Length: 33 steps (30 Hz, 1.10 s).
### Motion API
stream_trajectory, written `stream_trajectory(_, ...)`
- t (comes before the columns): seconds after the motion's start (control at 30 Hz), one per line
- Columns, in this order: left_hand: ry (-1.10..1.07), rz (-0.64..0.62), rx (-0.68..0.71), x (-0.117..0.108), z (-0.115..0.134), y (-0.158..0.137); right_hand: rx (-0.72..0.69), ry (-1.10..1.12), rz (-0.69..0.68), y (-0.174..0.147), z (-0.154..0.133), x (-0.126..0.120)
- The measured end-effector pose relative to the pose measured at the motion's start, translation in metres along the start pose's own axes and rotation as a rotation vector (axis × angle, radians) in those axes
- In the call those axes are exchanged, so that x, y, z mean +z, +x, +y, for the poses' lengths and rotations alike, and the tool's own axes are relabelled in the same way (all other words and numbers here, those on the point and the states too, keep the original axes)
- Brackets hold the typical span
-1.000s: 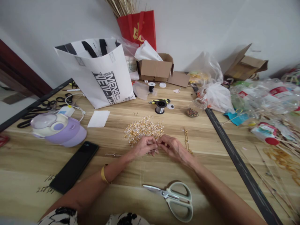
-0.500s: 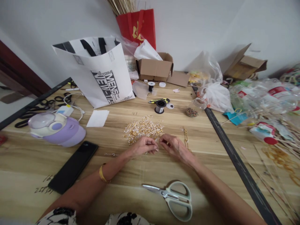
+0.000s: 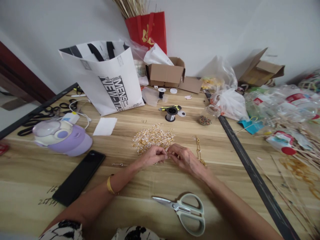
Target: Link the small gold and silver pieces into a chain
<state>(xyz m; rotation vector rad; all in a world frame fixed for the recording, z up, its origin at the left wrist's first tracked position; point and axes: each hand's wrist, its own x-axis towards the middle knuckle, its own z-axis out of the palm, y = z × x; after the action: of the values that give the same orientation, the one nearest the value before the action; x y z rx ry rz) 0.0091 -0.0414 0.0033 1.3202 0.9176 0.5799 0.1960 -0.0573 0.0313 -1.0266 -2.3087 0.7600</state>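
left hand (image 3: 153,155): fingers pinched, probably on a small metal piece, too tiny to see | right hand (image 3: 183,157): fingertips pinched, meeting the left | pile of gold and silver pieces (image 3: 152,137): centre of frame, just above both hands | scissors (image 3: 186,210): lower centre, lying apart

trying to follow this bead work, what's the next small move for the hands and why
Probably keep the fingertips pinched and finish joining the tiny piece between them. The left hand and right hand meet fingertip to fingertip at the near edge of the gold pile, so the work looks mid-way. The piece itself is too small to make out. The scissors lie untouched nearer the body.
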Motion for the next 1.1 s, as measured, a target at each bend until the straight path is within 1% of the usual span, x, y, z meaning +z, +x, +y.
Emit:
stream_trajectory(0.23,0.029,0.023,0.033,-0.0005,0.0014,0.0003,0.039,-0.024,-0.036,-0.0011,-0.0029,-0.0009)
stream_trajectory(0.47,-0.025,0.016,0.022,0.0024,-0.0039,0.0029,0.045,-0.018,-0.015,-0.0011,0.0006,-0.0004)
stream_trajectory(0.73,0.031,-0.005,0.031,0.0016,0.0024,-0.0006,0.052,-0.057,0.017,-0.0007,0.0049,0.0000)
stream_trajectory(0.93,0.026,0.022,0.058,0.0027,-0.0007,0.0018,0.093,-0.049,0.009,-0.0002,0.0025,-0.0027)
stream_trajectory(1.1,-0.028,0.023,0.077,0.0053,-0.0028,0.0025,0.129,-0.010,0.009,-0.0003,0.0007,-0.0045)
